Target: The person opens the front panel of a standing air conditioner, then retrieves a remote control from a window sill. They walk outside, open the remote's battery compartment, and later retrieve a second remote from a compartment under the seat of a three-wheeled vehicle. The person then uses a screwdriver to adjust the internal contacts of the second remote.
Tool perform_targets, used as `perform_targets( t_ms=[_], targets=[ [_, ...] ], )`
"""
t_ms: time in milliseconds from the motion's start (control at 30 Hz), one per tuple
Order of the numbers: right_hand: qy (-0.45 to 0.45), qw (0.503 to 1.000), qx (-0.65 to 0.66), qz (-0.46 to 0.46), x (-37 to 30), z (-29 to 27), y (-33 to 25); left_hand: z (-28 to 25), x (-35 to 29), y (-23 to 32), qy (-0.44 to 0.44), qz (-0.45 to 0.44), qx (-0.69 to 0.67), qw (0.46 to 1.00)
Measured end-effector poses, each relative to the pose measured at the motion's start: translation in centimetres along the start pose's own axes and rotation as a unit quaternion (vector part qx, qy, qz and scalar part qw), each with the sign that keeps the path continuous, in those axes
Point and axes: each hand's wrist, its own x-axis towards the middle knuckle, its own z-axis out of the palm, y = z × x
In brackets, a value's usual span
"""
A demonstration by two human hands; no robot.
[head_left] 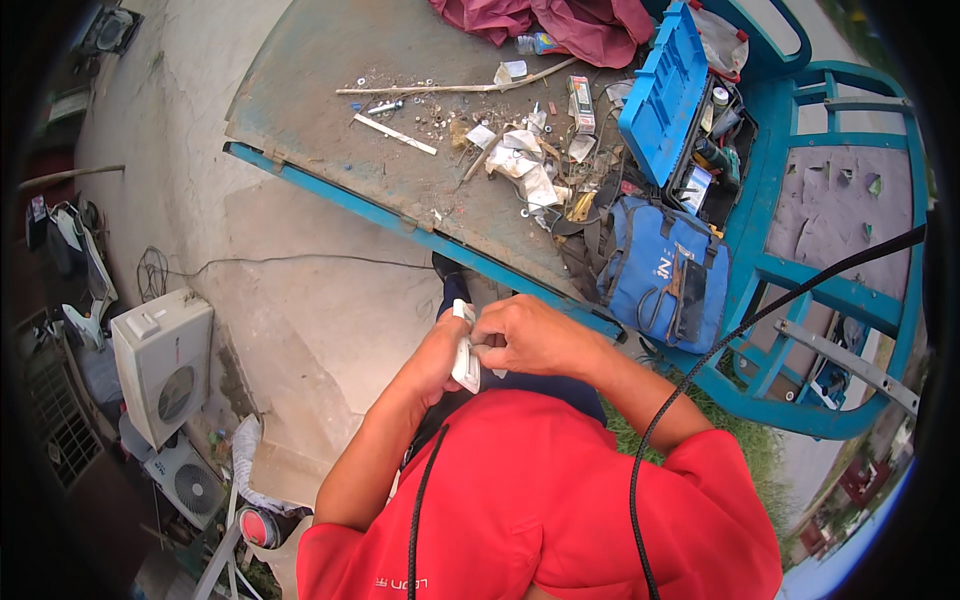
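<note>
In front of my chest I hold a small, flat white plastic piece (466,362). Its kind is hard to make out, since fingers hide much of it. My left hand (438,352) is closed around it from the left. From the other side my right hand (520,335) comes against it with curled fingers, pinched together. Whatever those fingertips grip is too small or hidden to name.
A flat cart bed (330,110) with a blue-green rim lies ahead, strewn with scraps. On its right are a blue tool bag (650,235) and a blue-lidded toolbox (665,95). Air-conditioner outdoor units (165,365) stand at left. A black cable (300,258) crosses the ground.
</note>
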Motion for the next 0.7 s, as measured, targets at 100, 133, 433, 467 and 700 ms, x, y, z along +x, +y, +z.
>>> perform_targets(
  t_ms=[100, 133, 433, 467, 700],
  targets=[
    [-0.005, 1.0, -0.024, -0.014, 1.0, 0.8, 1.2, -1.0, -0.6, 0.2, 0.005, 0.003, -0.013, 1.0],
    [-0.012, 0.998, -0.022, -0.061, 1.4, 1.1, 1.8, -1.4, -0.9, 0.3, -0.032, 0.023, -0.03, 0.999],
    [0.268, 0.903, 0.12, 0.315, 9.4, 1.4, 11.0, -5.2, -4.4, 0.7, 0.083, 0.063, -0.164, 0.981],
    [0.314, 0.885, 0.124, 0.321, 10.4, 1.1, 12.2, -5.5, -4.9, 0.7, 0.092, 0.052, -0.183, 0.977],
    [0.397, 0.816, -0.148, 0.394, 15.3, -2.2, 19.6, -6.8, -6.9, 0.9, 0.138, 0.034, -0.23, 0.963]
  ],
)
